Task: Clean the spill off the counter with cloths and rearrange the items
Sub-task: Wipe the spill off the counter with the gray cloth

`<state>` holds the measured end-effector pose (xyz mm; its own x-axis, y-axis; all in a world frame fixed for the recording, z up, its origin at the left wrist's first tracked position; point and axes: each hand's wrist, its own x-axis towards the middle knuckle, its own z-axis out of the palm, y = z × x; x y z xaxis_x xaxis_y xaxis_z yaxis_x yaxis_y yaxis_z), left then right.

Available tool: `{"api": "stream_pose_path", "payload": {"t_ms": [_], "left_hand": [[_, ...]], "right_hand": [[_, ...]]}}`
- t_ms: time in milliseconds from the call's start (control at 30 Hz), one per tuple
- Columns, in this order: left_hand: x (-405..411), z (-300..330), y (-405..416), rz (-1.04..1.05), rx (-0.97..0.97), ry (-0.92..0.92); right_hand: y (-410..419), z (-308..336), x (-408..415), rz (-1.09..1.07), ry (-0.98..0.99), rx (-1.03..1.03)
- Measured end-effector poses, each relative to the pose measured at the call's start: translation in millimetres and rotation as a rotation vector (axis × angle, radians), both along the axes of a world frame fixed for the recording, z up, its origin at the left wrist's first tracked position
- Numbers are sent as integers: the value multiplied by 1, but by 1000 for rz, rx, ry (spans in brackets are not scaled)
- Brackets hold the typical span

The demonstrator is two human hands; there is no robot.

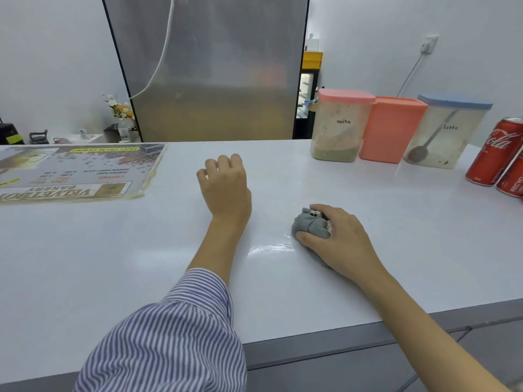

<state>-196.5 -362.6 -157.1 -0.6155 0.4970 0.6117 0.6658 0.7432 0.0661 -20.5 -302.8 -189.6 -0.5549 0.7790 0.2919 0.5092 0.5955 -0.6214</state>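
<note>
My right hand [338, 239] grips a bunched grey cloth [310, 226] and presses it onto the white counter [113, 250]. A thin wet streak [271, 248] glistens on the counter just left of the cloth. My left hand [225, 182] rests on the counter farther back, its fingers loosely curled and holding nothing. At the back right stand a pink-lidded "mocha" container [339, 125], an orange-pink container [392, 130] and a blue-lidded "latte" container [444, 131] with a spoon inside. Two red cola cans [498, 152] are at the right edge.
A laminated menu sheet [76, 171] lies flat at the back left of the counter. A tall steel fridge [209, 66] stands behind the counter. The counter's front edge [325, 346] runs diagonally below my arms.
</note>
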Motion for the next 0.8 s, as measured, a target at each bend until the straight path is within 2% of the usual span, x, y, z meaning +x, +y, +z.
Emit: {"api": "stream_pose_path", "payload": {"t_ms": [100, 167, 267, 367, 433, 533, 633, 733, 800], "left_hand": [[-3, 9, -7, 44, 133, -26], [-4, 15, -14, -30, 222, -89], [-9, 22, -28, -101, 159, -227], [-20, 14, -40, -86, 123, -278], [-23, 4, -44, -89, 139, -306], [-21, -4, -42, -129, 150, -339], [-18, -4, -37, -169, 176, -314], [-15, -6, -33, -207, 156, -310], [-14, -7, -33, -218, 149, -312]], "right_hand": [[0, 3, -1, 3, -2, -4], [2, 14, 1, 17, 22, -38], [10, 39, 18, -41, 192, -205], [16, 50, 40, -142, 342, -263], [10, 39, 45, -204, 267, -247], [1, 15, 31, -248, 19, -138], [-5, 8, -4, -219, -72, -99], [-26, 9, -29, -62, -178, 14], [-36, 10, -21, 136, -145, -1]]}}
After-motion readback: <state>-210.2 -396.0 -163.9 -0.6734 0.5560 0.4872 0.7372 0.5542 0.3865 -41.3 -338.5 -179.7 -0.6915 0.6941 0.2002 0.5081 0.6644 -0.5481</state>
